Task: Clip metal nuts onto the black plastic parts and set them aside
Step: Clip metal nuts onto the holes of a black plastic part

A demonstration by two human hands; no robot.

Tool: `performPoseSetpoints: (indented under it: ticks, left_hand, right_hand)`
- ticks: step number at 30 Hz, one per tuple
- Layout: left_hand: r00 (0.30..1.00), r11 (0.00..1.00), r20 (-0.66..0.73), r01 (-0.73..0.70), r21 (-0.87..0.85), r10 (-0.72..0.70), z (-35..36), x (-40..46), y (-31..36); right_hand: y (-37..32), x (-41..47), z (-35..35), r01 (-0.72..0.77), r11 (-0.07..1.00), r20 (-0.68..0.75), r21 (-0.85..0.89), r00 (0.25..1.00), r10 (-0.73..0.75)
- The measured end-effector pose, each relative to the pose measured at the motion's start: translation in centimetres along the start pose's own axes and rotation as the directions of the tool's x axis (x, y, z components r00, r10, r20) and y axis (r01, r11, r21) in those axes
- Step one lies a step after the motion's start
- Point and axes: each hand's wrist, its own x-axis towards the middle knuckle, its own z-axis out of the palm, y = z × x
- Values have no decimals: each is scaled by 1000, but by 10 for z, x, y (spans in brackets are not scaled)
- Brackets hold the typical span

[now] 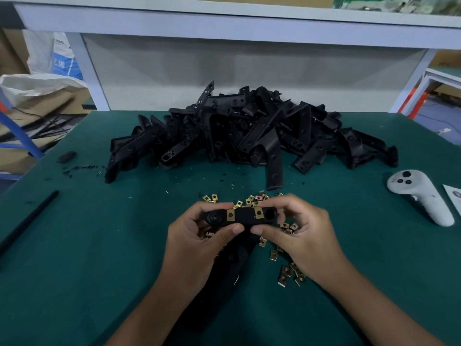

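Above green table (pixel 99 245), both hands (pixel 194 236) (pixel 299 233) pinch black part (pixel 245 217).

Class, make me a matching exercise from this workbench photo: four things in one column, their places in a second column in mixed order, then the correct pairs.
Things
1. black plastic part
2. pile of black parts
3. white controller
4. black rod

Places
A. right side of the green table
B. left side of the table
C. held between the left hand and right hand
D. far middle of the table

Pairs: 1-C, 2-D, 3-A, 4-B
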Motion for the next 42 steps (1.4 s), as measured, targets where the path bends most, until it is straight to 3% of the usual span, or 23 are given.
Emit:
performPoseSetpoints:
  ticks: [6,8,13,18,27,35,38,42]
  left_hand:
    - [1000,1000,0,-7,16,7,1,-2,-2]
    - [1000,1000,6,-12,26,12,0,-1,-1]
    - [999,998,8,-33,62,33,2,-2,3]
    - [998,997,-7,-56,46,56,4,-6,1]
    - [953,942,-130,-239,235,274,8,-14,0]
    - [951,929,-90,-263,261,294,12,-20,3]
    - [977,958,-73,-182,224,202,10,-15,3]
    - [995,987,-43,-79,140,86,9,-8,3]
  right_hand:
    - [-2,1,-2,54,998,15,-20,998,-53]
    - [-3,1,-5,-22,1000,74,7,997,21]
    - [-11,7,-7,-312,903,284,296,931,228]
    - [-8,6,-1,-400,820,253,410,913,319]
    - [-22,-4,24,-418,659,166,625,896,411]
    - [-21,-5,24,-474,645,253,599,877,409]
    - [-15,-1,16,-435,733,241,523,900,363]
    - [-8,13,-14,-420,825,371,378,885,281]
